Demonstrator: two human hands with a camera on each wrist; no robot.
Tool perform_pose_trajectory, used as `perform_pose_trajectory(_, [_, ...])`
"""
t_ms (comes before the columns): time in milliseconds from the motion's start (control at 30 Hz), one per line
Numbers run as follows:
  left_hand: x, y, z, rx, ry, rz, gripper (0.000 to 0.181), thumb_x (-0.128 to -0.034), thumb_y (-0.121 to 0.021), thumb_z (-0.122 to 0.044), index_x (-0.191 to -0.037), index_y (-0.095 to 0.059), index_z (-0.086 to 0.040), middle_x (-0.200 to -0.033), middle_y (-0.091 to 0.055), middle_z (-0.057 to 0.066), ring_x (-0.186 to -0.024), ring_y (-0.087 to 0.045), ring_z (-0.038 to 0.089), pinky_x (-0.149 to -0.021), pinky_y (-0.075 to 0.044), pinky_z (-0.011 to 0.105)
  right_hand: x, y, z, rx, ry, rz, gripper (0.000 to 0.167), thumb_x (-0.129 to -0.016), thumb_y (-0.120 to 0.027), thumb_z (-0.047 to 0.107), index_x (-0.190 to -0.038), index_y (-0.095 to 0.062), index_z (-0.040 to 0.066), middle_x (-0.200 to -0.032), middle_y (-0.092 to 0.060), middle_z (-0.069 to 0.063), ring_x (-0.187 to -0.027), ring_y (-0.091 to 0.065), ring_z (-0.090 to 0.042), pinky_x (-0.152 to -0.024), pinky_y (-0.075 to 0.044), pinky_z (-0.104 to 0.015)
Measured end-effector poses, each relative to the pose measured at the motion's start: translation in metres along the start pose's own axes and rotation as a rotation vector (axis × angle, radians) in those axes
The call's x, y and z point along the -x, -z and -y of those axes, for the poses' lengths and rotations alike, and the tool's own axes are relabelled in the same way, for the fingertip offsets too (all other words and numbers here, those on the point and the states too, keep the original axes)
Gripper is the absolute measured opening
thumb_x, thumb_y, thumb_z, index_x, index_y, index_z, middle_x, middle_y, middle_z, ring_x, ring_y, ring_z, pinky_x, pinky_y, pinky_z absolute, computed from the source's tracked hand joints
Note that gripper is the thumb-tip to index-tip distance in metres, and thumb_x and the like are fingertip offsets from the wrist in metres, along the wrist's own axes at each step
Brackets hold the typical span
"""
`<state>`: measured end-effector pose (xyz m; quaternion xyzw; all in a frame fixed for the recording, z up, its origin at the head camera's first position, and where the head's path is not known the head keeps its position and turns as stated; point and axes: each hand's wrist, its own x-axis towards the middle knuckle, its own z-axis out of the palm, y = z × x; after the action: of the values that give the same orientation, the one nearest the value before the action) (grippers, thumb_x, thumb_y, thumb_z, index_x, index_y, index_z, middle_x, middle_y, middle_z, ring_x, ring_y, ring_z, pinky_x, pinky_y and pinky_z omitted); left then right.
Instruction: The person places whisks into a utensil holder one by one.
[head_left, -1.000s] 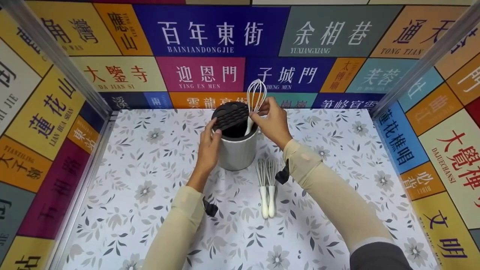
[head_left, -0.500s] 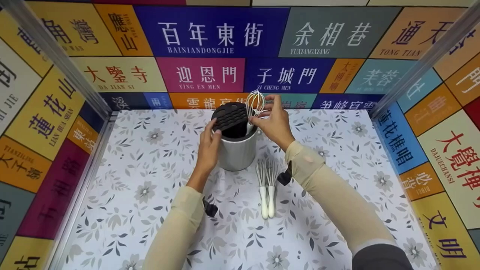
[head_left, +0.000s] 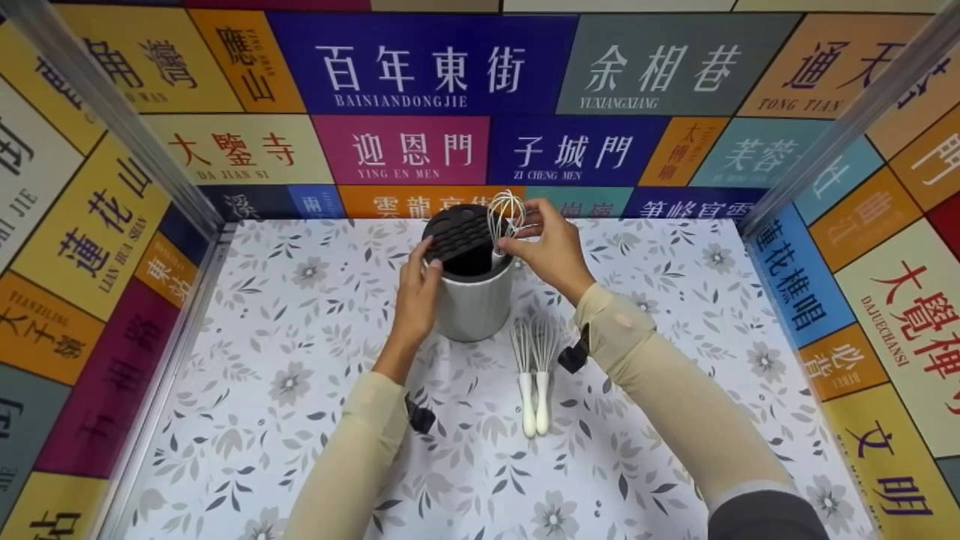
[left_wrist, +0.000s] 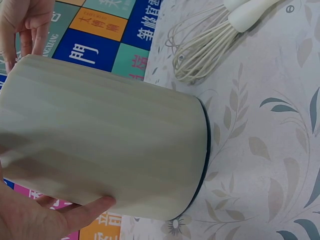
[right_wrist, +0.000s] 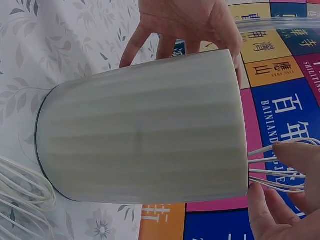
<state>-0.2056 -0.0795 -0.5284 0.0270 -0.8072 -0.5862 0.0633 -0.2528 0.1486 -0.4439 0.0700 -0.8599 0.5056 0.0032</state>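
Observation:
A pale utensil holder (head_left: 474, 307) with a dark rim and a dark ridged insert (head_left: 461, 231) stands near the back of the table. My left hand (head_left: 418, 289) grips its left side, thumb at the front of the rim; the right wrist view shows those fingers (right_wrist: 132, 47) against its wall. With my right hand (head_left: 551, 244) I pinch a white whisk (head_left: 507, 214) by its wires over the holder's right side. Its handle points down into the opening, and its lower end is hidden inside. Right wrist view: wires (right_wrist: 260, 172) project past the rim between thumb and fingers.
Two more white whisks (head_left: 542, 405) lie side by side in front of the holder, wires toward the back. The table wears a floral cover (head_left: 300, 450). Colourful printed panels (head_left: 420, 67) and metal posts (head_left: 127, 127) enclose the back and sides.
The whisk in my right hand has moved down into the holder, and my fingers have shifted to its wires. The left hand, the holder and the two lying whisks have stayed put.

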Motion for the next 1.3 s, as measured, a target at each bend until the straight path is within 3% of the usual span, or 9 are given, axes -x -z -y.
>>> perform_pose_trajectory(300, [0.0,0.0,-0.001,-0.006,-0.019,-0.014,0.049,-0.1087,-0.043,-0.039,-0.157,-0.04,-0.028,-0.129,-0.047,0.015,-0.114,-0.047,0.028,-0.103,-0.038,0.049,0.001,-0.003,0.001,0.098,0.027,0.001,0.048,-0.076,-0.09,0.025,-0.114,-0.066,0.007,-0.113,-0.073,-0.011,-0.104,-0.073,-0.023,-0.091,-0.056,-0.037])
perform_pose_trajectory(567, [0.0,-0.001,-0.001,0.0,-0.021,-0.024,0.048,-0.1088,-0.043,-0.038,-0.156,-0.041,-0.028,-0.12,-0.046,0.013,-0.111,-0.047,0.027,-0.1,-0.038,0.047,0.003,-0.004,0.0,0.098,0.004,0.026,0.049,-0.074,-0.092,0.022,-0.113,-0.067,0.006,-0.116,-0.071,-0.012,-0.106,-0.073,-0.025,-0.09,-0.058,-0.034])
perform_pose_trajectory(800, [-0.001,-0.001,0.0,0.012,-0.019,-0.037,0.048,-0.1081,-0.045,-0.036,-0.155,-0.043,-0.027,-0.117,-0.047,0.014,-0.11,-0.048,0.028,-0.1,-0.039,0.048,0.009,0.0,-0.003,0.043,-0.035,0.061,0.05,-0.074,-0.092,0.019,-0.115,-0.065,0.009,-0.122,-0.069,-0.01,-0.111,-0.071,-0.023,-0.092,-0.057,-0.034])
perform_pose_trajectory(1133, [0.0,-0.002,0.0,0.006,-0.024,-0.027,0.049,-0.1084,-0.044,-0.038,-0.156,-0.042,-0.027,-0.133,-0.049,0.018,-0.118,-0.048,0.029,-0.106,-0.039,0.051,0.023,0.014,-0.018,-0.036,-0.062,0.086,0.046,-0.079,-0.088,0.017,-0.119,-0.067,0.01,-0.128,-0.066,-0.01,-0.113,-0.069,-0.025,-0.085,-0.058,-0.041])
perform_pose_trajectory(1300, [0.0,-0.002,0.0,0.006,-0.022,-0.032,0.048,-0.1083,-0.044,-0.036,-0.155,-0.042,-0.026,-0.12,-0.048,0.016,-0.11,-0.048,0.029,-0.101,-0.04,0.05,0.033,0.023,-0.032,-0.078,-0.114,0.091,0.043,-0.082,-0.086,0.016,-0.12,-0.065,0.011,-0.128,-0.065,-0.01,-0.112,-0.069,-0.025,-0.086,-0.058,-0.039])
